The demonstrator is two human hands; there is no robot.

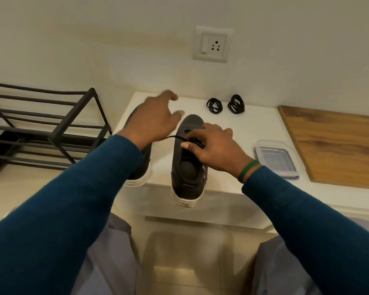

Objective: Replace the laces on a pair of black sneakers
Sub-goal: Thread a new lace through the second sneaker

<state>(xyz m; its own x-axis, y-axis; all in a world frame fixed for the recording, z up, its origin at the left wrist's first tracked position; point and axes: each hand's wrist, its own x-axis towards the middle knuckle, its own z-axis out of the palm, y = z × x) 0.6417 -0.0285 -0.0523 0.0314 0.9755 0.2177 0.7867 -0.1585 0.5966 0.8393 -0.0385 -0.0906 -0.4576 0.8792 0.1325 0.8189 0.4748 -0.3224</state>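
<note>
Two black sneakers with white soles stand on a low white table (256, 124), heels toward me and over its front edge. My right hand (217, 150) rests on the right sneaker (186, 173), and its thumb and fingers pinch the black lace (173, 137) at the eyelets. One strand of that lace runs left and disappears under my left hand (156, 120). That hand hovers, blurred, over the left sneaker (140, 167) with spread, relaxed fingers and hides most of the shoe. Two coiled black lace bundles (214, 105) (236, 104) lie at the table's back.
A clear plastic container (275, 159) sits right of the right sneaker. A wooden board (332, 145) covers the table's right part. A black metal shoe rack (51, 124) stands on the floor at the left. A wall socket (213, 44) is above the table.
</note>
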